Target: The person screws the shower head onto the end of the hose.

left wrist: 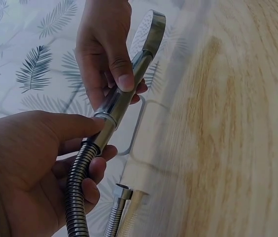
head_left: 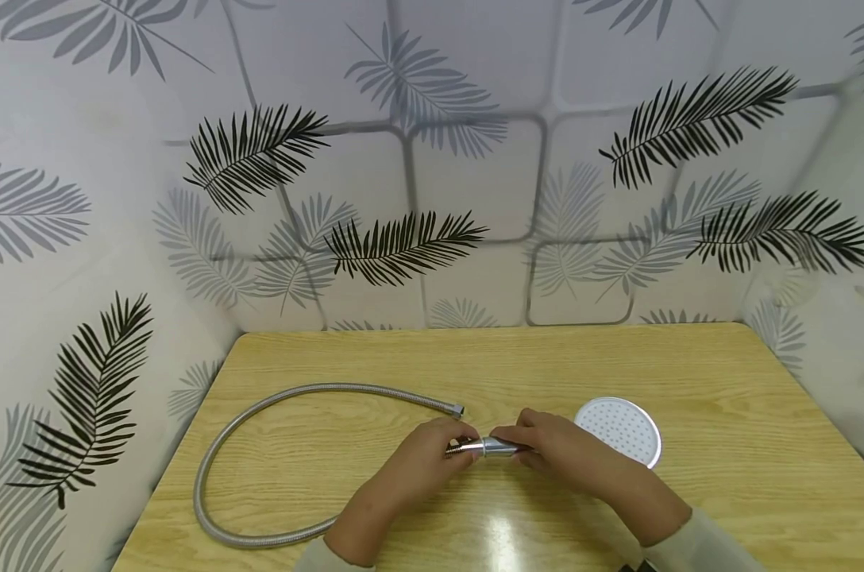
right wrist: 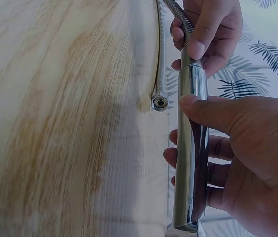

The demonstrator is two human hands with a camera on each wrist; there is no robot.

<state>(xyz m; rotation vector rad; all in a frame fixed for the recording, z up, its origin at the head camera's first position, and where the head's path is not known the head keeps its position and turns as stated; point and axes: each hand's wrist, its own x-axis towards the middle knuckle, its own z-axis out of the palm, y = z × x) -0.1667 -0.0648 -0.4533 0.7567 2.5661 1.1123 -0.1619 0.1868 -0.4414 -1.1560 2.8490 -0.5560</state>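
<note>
A chrome shower head has its round white spray face (head_left: 619, 430) turned up at the right, and its handle (right wrist: 192, 148) lies in my right hand (head_left: 564, 451), thumb on one side and fingers curled round the other. My left hand (head_left: 423, 458) pinches the metal end fitting (left wrist: 95, 140) of a shower hose (left wrist: 76, 190) between thumb and fingers. The fitting meets the handle's end in line; how far it is screwed in I cannot tell. From there the hose (head_left: 203, 477) loops left across the table, and its free end nut (head_left: 457, 411) lies just beyond my left hand.
The wooden table (head_left: 746, 445) runs back to a wall (head_left: 475, 175) papered with leaf patterns. More papered wall (head_left: 32, 334) rises along the left side, and another (head_left: 854, 342) on the right.
</note>
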